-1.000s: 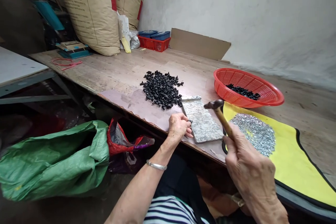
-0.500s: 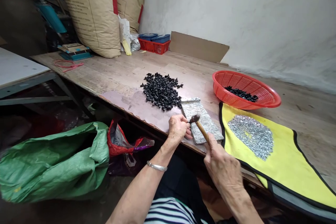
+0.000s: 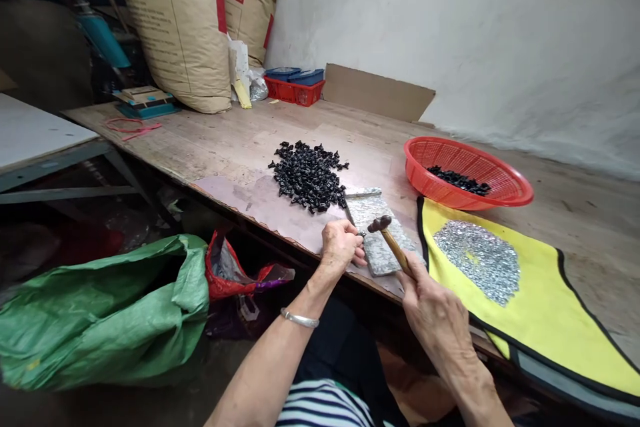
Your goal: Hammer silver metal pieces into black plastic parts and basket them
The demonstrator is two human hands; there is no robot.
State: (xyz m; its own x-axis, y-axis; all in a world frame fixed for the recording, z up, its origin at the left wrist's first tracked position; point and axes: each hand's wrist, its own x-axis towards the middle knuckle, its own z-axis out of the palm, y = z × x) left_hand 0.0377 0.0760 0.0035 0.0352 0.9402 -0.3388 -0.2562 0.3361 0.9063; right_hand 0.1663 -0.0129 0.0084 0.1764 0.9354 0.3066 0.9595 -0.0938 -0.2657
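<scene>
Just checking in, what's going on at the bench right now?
A person is working at a wooden bench. Their left hand holds a small dark part at the edge of a speckled stone slab, and their right hand grips a small wooden-handled hammer with its head close to that part. A heap of small black parts lies beside the slab, more sit in a red plastic basket, and a pile of silvery bits lies on a yellow mat.
</scene>
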